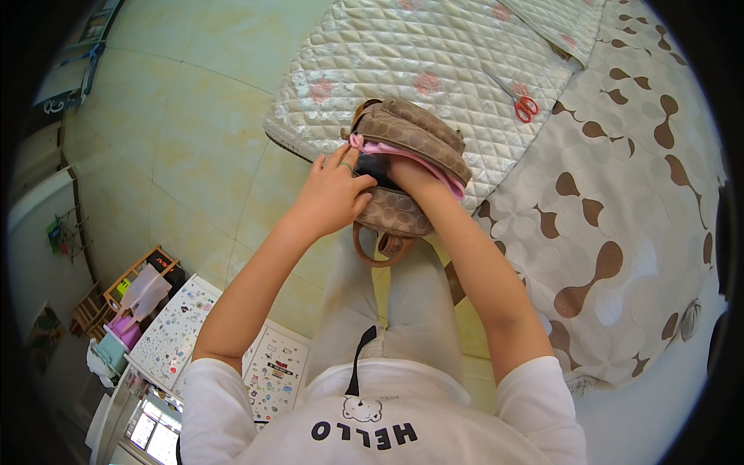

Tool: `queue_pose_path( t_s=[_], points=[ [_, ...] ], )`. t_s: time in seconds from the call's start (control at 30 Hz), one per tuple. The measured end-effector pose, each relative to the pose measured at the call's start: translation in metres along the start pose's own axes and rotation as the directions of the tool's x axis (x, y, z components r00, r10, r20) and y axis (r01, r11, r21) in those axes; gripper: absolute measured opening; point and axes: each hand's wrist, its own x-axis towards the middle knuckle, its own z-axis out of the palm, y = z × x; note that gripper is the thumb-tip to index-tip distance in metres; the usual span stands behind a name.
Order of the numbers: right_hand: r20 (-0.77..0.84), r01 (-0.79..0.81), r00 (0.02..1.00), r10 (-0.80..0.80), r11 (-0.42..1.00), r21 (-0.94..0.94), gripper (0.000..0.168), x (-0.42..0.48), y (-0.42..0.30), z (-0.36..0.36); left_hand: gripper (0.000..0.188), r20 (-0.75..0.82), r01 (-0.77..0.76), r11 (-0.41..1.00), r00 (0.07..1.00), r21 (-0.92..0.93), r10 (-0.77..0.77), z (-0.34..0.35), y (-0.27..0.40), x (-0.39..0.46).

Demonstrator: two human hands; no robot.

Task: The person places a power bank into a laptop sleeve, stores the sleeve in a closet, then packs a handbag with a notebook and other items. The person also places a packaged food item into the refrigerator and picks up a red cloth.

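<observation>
A small brown patterned backpack (pixel 401 125) sits before me on a quilted cover, its top unzipped. Pink fabric (pixel 447 174) shows along the opening, and the interior looks dark. My left hand (pixel 337 183) is at the left end of the opening, with its fingertips on the pink edge and its thumb by the near rim. My right hand (pixel 401 171) reaches down inside the bag; its fingers are hidden, so whether they hold anything is not visible. A brown carry handle (pixel 365 250) hangs on the near side.
Red-handled scissors (pixel 525 108) lie on the quilted floral cover (pixel 372 52). To the right is a sofa or bed under a beige cloth with brown shapes (pixel 540 174). At lower left stand sticker-covered white furniture (pixel 174 331) and a wooden rack with bags (pixel 165 256). The floor is tiled (pixel 203 133).
</observation>
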Motion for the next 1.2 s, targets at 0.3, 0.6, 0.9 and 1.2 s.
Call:
queue_pose_path(
  t_s=[0.3,0.6,0.9,1.2],
  points=[
    [0.064,0.239,0.97,-0.235,0.969,-0.057,0.04,-0.048,-0.022,-0.077,0.031,-0.125,0.02,0.989,0.991,-0.147,-0.038,-0.006,0.002,-0.006],
    [-0.598,0.326,0.721,0.35,0.59,0.739,0.04,-0.086,-0.023,-0.171,0.026,-0.297,-0.028,0.904,0.948,-0.426,-0.11,0.003,-0.006,0.007],
    [-0.298,-0.345,0.819,0.49,0.836,0.426,0.03,-0.04,0.115,-0.172,0.054,-0.09,0.056,0.911,0.991,-0.408,-0.101,0.008,0.008,0.031],
    [-0.284,0.201,0.947,-0.148,0.965,0.169,0.008,-0.076,-0.046,-0.09,0.092,-0.197,-0.12,0.982,0.976,-0.146,0.09,0.013,-0.003,0.042]
  ],
)
